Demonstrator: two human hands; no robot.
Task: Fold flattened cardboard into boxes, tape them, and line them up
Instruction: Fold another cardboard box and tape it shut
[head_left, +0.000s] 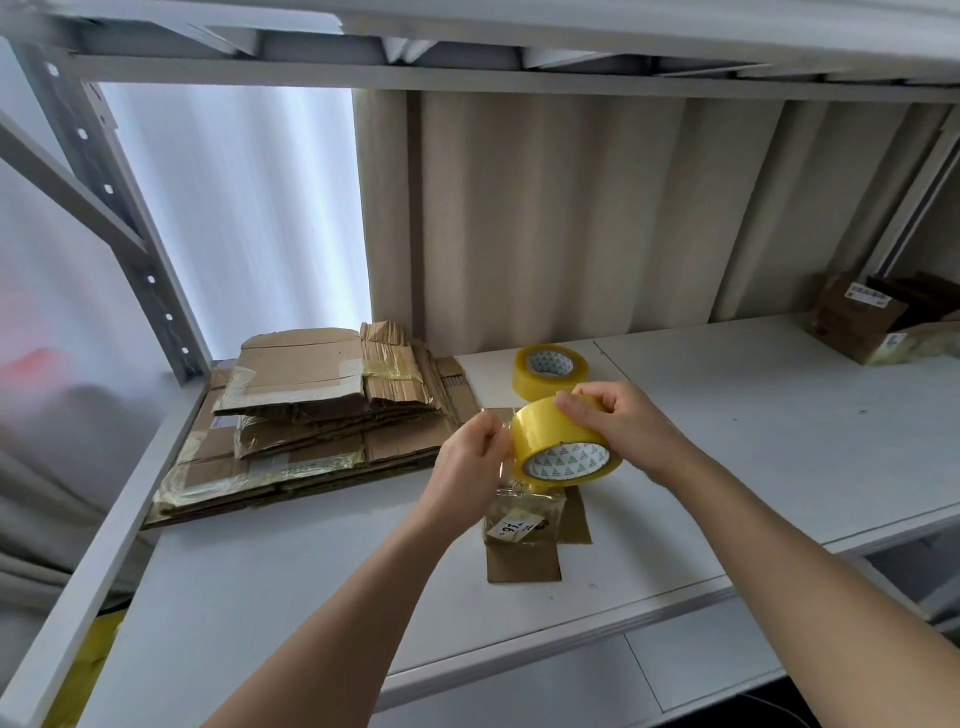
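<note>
Head view
Right hand (618, 423): fingers curled over the top of the tape roll (563, 449), gripping it from above; the roll is held in the air, tilted, its patterned core facing the camera.
Left hand (470, 457): thumb and fingertips pressed together at the roll's left edge, pinching the clear tape end (503, 462) that runs down from the roll toward the box below.
Small box (524, 517): cardboard, lying on the white shelf (753, 441) directly under both hands, wrapped in shiny tape, with a white label reading "91" on its near face; one flap lies flat toward the camera, another to the right. Its upper part is hidden by the hands and the roll.
Second tape roll (550, 370): yellow, lying flat on the shelf just behind the held roll, partly covered by the right hand's fingers.
Flattened cardboard stack (311, 421): piled on the left of the shelf, near the left hand, with old tape strips across several sheets.
Open boxes (862, 317): at the far right end of the shelf, well apart from the hands.
Surroundings: beige curtain (571, 208) behind the shelf; grey metal upright (119, 218) at the left.
</note>
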